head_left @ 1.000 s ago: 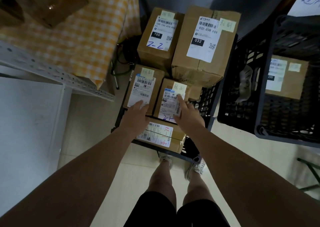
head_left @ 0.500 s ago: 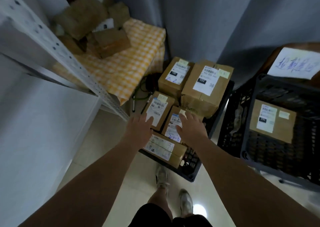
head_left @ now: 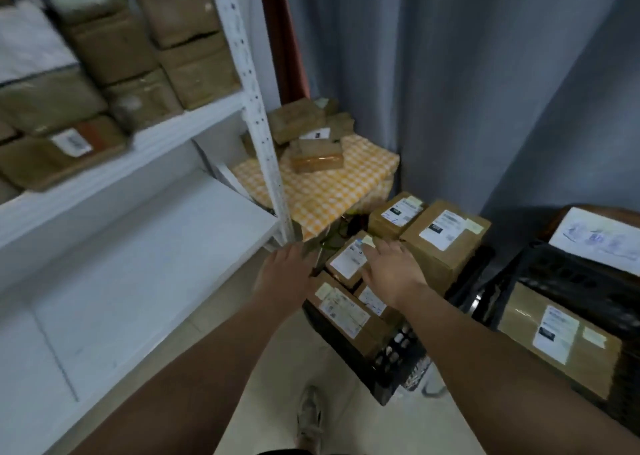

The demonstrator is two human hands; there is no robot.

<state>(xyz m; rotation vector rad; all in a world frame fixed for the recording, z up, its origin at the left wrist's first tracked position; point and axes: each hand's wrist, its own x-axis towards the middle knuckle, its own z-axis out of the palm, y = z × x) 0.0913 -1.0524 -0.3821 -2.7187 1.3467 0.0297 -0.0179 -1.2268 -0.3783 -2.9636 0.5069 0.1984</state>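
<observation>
1. Nearest the viewer, two bare forearms reach forward and down over a pale floor, with one shoe [head_left: 309, 416] below them.
2. A black crate [head_left: 393, 368] stands on the floor just right of centre, packed with brown cardboard parcels. The front parcel [head_left: 349, 319] lies flat at its near edge, white shipping label up.
3. The left hand [head_left: 285, 276] hovers at the crate's left side. It is blurred, but its fingers look spread and straight, and it holds nothing.
4. The right hand [head_left: 391, 274] hovers palm down over the middle of the crate, fingers straight, holding nothing. Whether it touches the box beneath cannot be told.
5. Between the two hands sits the labelled parcel [head_left: 346, 262], tilted, label up, pressed against its neighbours. It looks like the one being reached for.
6. To lift it well, the hands should probably close on its opposite cardboard sides, not on the label. It should then rise straight up, because the parcels around it touch it and could shift.
7. Just behind the right hand stands a large box [head_left: 446, 243], probably close enough to catch the knuckles.
8. Farther back is a table under a yellow checked cloth [head_left: 332, 191], stacked with more parcels.
9. At the left, a white shelf post [head_left: 273, 177] rises near the left hand, so any swing that way needs care.
</observation>
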